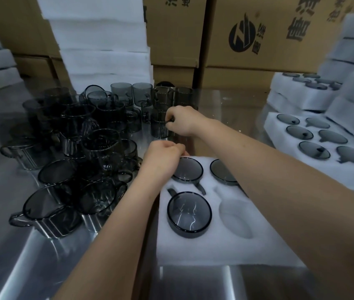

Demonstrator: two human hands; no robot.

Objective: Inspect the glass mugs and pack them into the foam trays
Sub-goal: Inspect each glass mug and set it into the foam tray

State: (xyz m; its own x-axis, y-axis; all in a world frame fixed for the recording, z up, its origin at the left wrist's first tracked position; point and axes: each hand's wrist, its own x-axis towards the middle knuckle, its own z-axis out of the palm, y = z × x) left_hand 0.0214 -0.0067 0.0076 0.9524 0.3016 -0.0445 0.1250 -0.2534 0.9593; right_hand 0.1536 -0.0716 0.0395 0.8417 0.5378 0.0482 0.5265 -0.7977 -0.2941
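Head view: right grip (184,120) pinches a glass mug (158,129) by its handle, likely the safest hold on slick, brittle glass; left grip (162,158) curled, hold unclear.

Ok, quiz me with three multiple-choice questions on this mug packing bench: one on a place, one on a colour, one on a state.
1. The right hand is: A on the handle of a mug beyond the foam tray; B in a tray pocket; C out of view.
2. The glass mugs are: A amber; B smoky grey; C green.
3. The pocket right of the nearest packed mug is: A filled; B empty; C covered.
Answers: 1 A, it grips the handle; 2 B, every mug looks dark grey; 3 B, bare white foam shows.
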